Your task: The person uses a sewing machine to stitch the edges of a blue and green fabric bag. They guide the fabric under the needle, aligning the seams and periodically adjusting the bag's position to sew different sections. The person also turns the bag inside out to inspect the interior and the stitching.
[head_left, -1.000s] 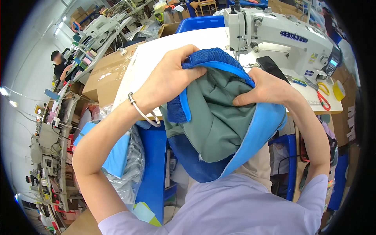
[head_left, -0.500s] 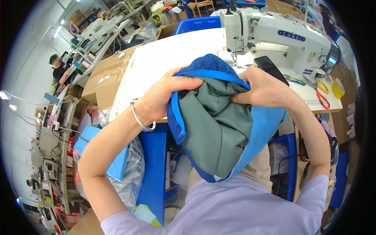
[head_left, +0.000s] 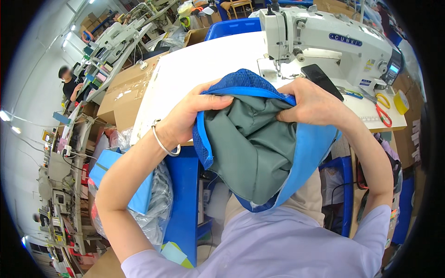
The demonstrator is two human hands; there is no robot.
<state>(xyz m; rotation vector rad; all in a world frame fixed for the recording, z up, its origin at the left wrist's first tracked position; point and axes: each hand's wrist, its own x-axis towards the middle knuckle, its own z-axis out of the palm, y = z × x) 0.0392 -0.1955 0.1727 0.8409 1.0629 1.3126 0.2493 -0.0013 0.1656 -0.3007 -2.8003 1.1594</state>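
Between my hands hangs a sewn fabric piece [head_left: 252,143], opened toward me, with a grey-green lining, blue mesh and a light blue outer panel. A bright blue binding runs along its edge. My left hand [head_left: 197,109] is closed on the left edge, its thumb lying over the lining. On the other side, my right hand [head_left: 313,102] pinches the right edge, thumb inside the lining. The piece is held over my lap at the near edge of the white table [head_left: 204,60]. Which kind of article it is, I cannot tell.
A white sewing machine [head_left: 324,37] stands at the back right. Beside it lie a black phone [head_left: 322,81], red-and-yellow-handled scissors [head_left: 383,111] and a yellow tape roll [head_left: 401,102]. A blue bin [head_left: 232,28] sits behind the table. Another person [head_left: 72,83] works far left.
The fabric piece has shifted slightly left at its left edge, and its lower end has risen a little. My left hand has moved slightly left; both hands keep their hold.
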